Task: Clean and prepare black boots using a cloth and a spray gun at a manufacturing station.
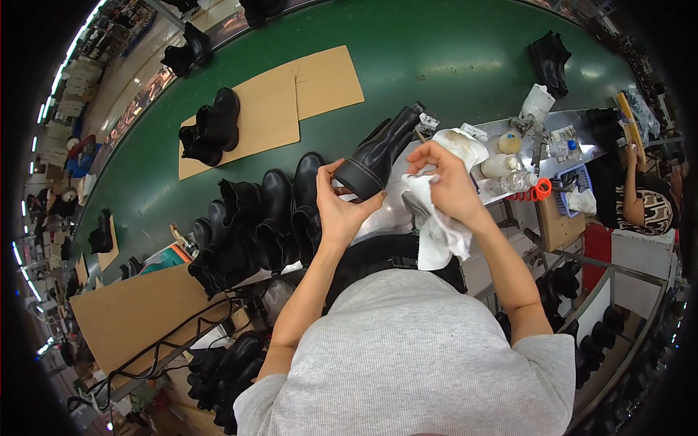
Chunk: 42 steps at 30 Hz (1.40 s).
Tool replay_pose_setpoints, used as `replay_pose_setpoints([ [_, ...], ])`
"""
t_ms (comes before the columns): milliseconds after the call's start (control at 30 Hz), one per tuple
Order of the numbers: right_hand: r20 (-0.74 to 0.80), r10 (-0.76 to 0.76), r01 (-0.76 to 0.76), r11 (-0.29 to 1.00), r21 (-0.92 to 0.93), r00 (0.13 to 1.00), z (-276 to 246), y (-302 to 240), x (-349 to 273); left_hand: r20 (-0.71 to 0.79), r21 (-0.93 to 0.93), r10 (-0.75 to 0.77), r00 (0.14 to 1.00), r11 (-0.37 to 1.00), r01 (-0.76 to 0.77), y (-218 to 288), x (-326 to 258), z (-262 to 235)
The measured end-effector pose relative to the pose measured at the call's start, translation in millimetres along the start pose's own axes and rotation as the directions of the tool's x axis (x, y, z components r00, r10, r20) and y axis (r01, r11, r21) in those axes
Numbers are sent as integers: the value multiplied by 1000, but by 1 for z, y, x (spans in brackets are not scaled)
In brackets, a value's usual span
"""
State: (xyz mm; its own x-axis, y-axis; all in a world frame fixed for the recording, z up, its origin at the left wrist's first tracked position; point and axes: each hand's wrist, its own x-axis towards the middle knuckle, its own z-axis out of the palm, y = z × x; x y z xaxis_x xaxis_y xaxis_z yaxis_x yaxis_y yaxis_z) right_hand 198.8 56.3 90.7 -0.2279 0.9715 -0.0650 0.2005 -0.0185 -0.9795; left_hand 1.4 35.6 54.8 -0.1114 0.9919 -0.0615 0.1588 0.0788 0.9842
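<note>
My left hand (343, 205) is closed round one end of a black leather boot (379, 152), thumb and fingers on its thick dark sole. The boot is tilted, its other end pointing away to the upper right. Close to its right side is my right hand (449, 182), with the fingers bent and closed on a white cloth (436, 236) that hangs down below the palm. A gap shows between the cloth and the boot. Behind my right hand lies another stained white cloth (465, 147). Left of my left hand stand several black boots (275, 207) in a row.
Cardboard sheets (331, 83) lie on the green table (407, 58), with a pair of boots (211, 127) on them. To the right are bottles (502, 166), a red coiled hose (540, 190) and a blue basket (576, 196). Another person's arm (634, 192) is at far right.
</note>
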Motion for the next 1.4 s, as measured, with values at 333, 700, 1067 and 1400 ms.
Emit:
replay_pose_setpoints([
  [333,-83,-105,65,918,-392,991,23,-14,-4,-219,-204,-34,975,979,-11,12,-15,-13],
  [700,-347,-200,-288,276,-917,916,-105,184,79,-128,-160,-60,990,986,39,-5,-3,4],
  [1067,-393,-4,364,385,848,920,-89,173,-27,-129,59,-19,992,998,27,13,-1,17],
  [1400,-564,411,36,785,618,716,-152,197,-44,-16,34,-22,1000,999,23,5,4,17],
])
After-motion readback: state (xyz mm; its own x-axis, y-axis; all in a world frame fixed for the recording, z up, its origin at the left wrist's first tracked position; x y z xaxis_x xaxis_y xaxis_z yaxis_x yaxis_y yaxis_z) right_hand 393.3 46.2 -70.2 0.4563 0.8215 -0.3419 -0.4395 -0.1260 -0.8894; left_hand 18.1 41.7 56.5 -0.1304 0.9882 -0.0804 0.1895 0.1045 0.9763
